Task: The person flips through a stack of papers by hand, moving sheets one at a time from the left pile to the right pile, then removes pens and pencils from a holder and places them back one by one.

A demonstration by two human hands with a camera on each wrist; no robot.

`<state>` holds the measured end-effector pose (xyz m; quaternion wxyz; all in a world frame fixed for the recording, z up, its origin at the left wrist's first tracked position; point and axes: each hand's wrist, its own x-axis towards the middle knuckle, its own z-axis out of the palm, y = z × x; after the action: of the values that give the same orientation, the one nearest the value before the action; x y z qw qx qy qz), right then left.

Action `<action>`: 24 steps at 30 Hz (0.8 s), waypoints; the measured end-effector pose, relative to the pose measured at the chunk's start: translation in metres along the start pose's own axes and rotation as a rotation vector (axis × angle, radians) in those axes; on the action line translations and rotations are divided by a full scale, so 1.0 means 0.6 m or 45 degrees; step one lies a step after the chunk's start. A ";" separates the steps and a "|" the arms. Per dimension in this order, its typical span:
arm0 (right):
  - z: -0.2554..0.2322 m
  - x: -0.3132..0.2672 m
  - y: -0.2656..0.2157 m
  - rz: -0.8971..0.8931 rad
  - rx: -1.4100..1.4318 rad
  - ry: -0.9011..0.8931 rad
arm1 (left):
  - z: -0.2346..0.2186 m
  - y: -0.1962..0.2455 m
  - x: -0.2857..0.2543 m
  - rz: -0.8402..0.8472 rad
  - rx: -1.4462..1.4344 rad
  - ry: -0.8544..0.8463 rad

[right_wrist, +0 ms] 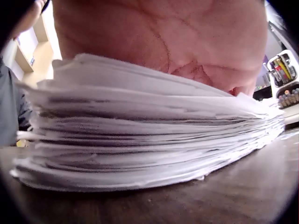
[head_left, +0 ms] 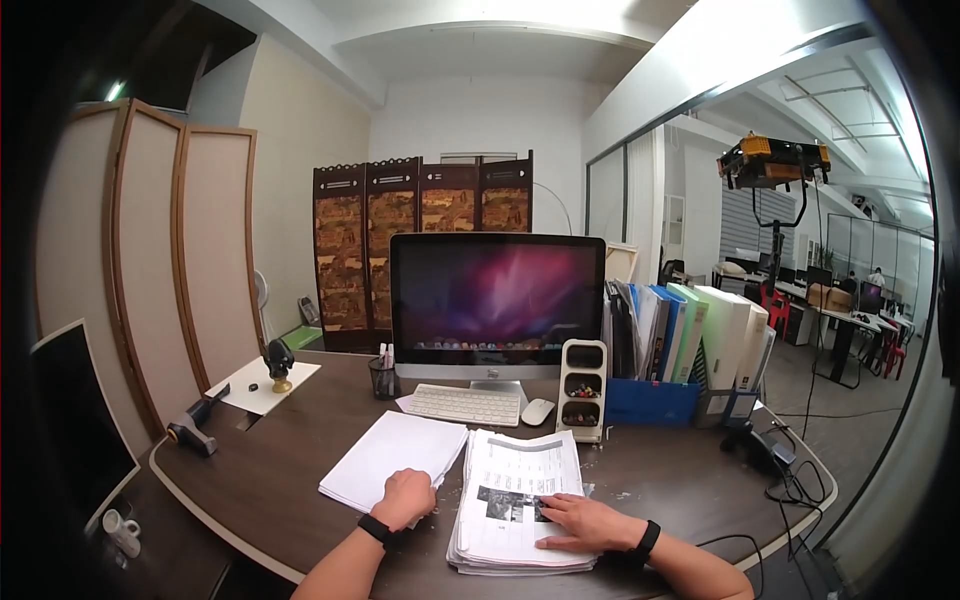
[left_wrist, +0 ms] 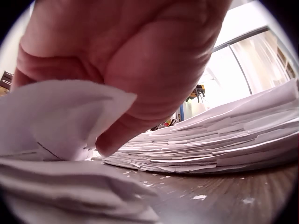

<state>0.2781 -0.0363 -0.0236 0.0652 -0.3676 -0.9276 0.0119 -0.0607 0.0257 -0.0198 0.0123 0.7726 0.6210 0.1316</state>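
Note:
On the desk, my left hand [head_left: 408, 498] is at the right edge of a stack of white paper [head_left: 385, 450]. Its fingers curl at a sheet of paper [left_wrist: 70, 112], whose corner bends up beneath the palm in the left wrist view; the fingertips are partly hidden behind it. A thicker stack of printed sheets [head_left: 520, 460] lies just to the right, its top page carrying text and dark pictures. My right hand [head_left: 588, 524] rests flat on that top page with fingers spread. Uneven page edges [right_wrist: 131, 140] show below the palm in the right wrist view.
Behind the stacks are a keyboard [head_left: 465, 404], a mouse [head_left: 538, 412], a monitor [head_left: 500, 300] and a white organizer [head_left: 582, 355]. Upright binders [head_left: 715, 340] stand right, near a phone and cables [head_left: 790, 490]. A black handheld device [head_left: 198, 425] lies left. Paper scraps [left_wrist: 200, 197] dot the desk.

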 end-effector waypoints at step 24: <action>-0.014 -0.006 -0.018 0.058 0.036 0.017 | -0.049 0.041 0.007 0.340 -1.380 1.037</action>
<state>0.2743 -0.0466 -0.0149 0.0761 -0.3876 -0.9184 0.0239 -0.0428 0.0198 0.0136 0.1461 0.6163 0.3224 0.7035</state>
